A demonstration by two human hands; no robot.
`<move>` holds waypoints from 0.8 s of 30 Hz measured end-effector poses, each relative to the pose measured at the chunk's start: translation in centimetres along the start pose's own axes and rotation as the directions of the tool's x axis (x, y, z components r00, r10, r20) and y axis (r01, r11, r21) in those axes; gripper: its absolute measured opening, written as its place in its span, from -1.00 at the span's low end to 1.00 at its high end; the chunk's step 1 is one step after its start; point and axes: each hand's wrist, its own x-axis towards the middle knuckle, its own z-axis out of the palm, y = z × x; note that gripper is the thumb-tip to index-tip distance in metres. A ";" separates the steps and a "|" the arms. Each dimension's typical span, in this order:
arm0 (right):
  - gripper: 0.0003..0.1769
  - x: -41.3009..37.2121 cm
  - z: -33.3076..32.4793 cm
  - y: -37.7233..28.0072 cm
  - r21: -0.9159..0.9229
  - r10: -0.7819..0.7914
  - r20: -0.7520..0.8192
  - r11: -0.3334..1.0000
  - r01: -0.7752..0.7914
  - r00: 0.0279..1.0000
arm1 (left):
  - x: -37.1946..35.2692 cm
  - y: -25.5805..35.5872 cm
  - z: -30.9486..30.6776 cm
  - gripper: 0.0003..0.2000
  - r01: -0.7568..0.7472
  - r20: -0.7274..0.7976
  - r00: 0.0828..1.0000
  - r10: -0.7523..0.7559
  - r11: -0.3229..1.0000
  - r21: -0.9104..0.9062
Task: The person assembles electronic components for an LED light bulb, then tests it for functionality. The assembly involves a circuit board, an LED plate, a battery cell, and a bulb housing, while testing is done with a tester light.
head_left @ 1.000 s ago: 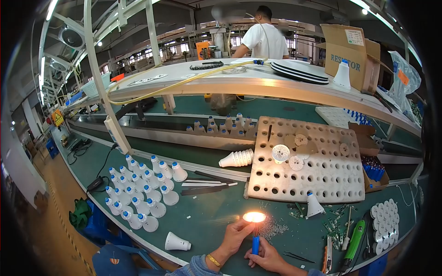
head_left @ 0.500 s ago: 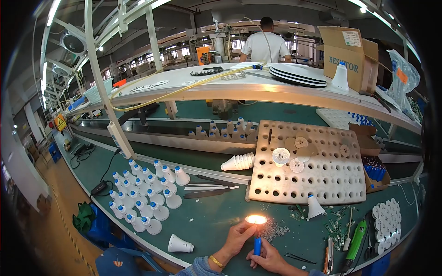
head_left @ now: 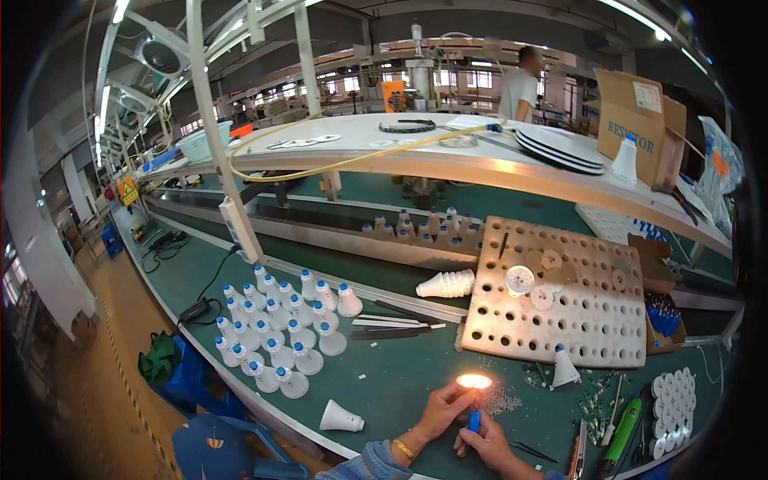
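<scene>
My left hand pinches the edge of a round LED board, which glows bright warm white. Just below it, my right hand grips a blue cylindrical battery, held upright with its top close under the board. Glare and fingers hide whether the two touch. Small clear bits lie scattered on the green bench beside the hands. To the left, a white lamp housing lies on its side. Tweezers rest right of my right hand.
Rows of white housings with blue caps stand at left. A perforated board carries several round discs. At right lie a green electric screwdriver, a cutter knife and stacked white discs. A shelf spans above; a person is behind.
The view has swung left, so the bench and both hands appear farther right. Both hands keep their hold, and the board stays lit. The person behind has turned sideways and moved right.
</scene>
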 end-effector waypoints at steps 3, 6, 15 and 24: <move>-0.64 0.0 1.2 -1.3 0.004 -0.013 -0.038 1.000 0.013 0.999 | -0.6 1.8 0.3 -0.77 0.095 -0.024 0.995 -0.097 0.993 -0.074; -0.70 0.3 1.9 -2.0 0.015 0.004 -0.088 1.000 -0.002 0.996 | 0.1 -0.2 -0.4 -0.77 -0.045 0.010 0.999 0.047 0.982 -0.181; -0.79 2.1 3.3 -2.2 0.022 -0.055 -0.256 0.998 0.063 0.965 | 0.4 -1.9 -1.3 -0.78 0.032 0.067 0.998 -0.008 0.930 -0.366; -0.80 2.9 3.2 -2.1 0.042 -0.031 -0.273 0.998 0.044 0.961 | 0.4 -1.0 -0.3 -0.79 0.000 -0.018 1.000 -0.009 0.896 -0.443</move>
